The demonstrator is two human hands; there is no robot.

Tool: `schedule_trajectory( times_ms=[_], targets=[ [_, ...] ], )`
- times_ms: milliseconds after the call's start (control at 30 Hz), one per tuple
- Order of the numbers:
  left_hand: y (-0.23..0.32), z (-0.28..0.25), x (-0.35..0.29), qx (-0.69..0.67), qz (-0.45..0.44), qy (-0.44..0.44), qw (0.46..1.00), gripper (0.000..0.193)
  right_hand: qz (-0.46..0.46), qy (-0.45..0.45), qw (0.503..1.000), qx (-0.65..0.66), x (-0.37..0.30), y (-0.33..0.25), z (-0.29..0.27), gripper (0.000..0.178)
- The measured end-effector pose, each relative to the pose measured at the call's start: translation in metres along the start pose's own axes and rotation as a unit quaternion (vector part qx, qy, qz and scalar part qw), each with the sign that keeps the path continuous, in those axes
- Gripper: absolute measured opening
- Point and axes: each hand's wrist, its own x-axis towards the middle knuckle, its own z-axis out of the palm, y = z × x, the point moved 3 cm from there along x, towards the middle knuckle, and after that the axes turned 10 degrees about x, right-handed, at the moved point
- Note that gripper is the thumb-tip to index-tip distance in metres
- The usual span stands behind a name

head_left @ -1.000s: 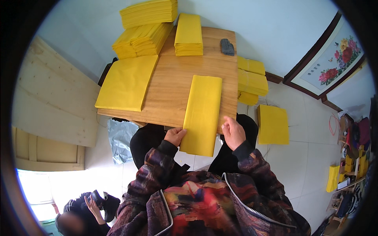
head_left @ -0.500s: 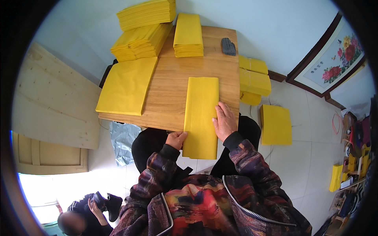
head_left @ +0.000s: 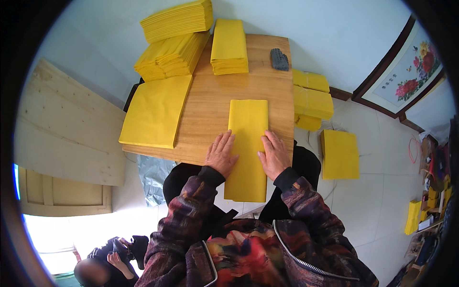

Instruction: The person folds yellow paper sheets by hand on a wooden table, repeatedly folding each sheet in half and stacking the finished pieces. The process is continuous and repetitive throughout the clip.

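Note:
A folded yellow paper sheet (head_left: 247, 148) lies lengthwise before me, its near end jutting past the table's front edge. My left hand (head_left: 222, 154) rests flat along its left edge, fingers stretched out and pointing away from me. On the opposite edge lies my right hand (head_left: 274, 154), fingers extended and the thumb reaching onto the paper. Neither hand grips anything. A flat stack of wide yellow sheets (head_left: 155, 112) lies to the left. Farther back stands a neat pile of folded yellow sheets (head_left: 229, 47).
Tall yellow piles (head_left: 174, 52) fill the back left of the wooden table (head_left: 205, 110). A grey knitted item (head_left: 279, 59) lies at back right. Tied yellow bundles (head_left: 313, 100) and another yellow stack (head_left: 341, 154) are beyond the right edge. Another person (head_left: 112, 260) sits at lower left.
My left hand has released the paper's near left edge and moved up, now flat beside it. My right hand stays along the right edge. The whole view has shifted slightly.

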Motion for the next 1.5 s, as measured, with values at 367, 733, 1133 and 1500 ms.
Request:
schedule_trajectory(
  times_ms=[367,733,1133,1500],
  targets=[
    [0.003,0.016,0.008,-0.023,0.005,-0.040,0.999,0.064,-0.012,-0.006,1.000,-0.018,0.002,-0.006,0.011,0.052],
    [0.003,0.014,0.010,-0.044,0.004,-0.030,0.999,0.060,-0.058,-0.009,0.998,-0.038,0.009,-0.015,0.017,0.049],
    [0.000,0.020,0.011,-0.046,0.007,-0.031,0.998,0.054,-0.131,-0.029,0.991,0.008,0.018,-0.023,0.026,0.035],
    [0.007,0.016,0.010,-0.002,0.022,-0.019,1.000,0.052,0.000,0.026,0.923,0.385,0.038,0.016,0.006,0.021]
  ],
)
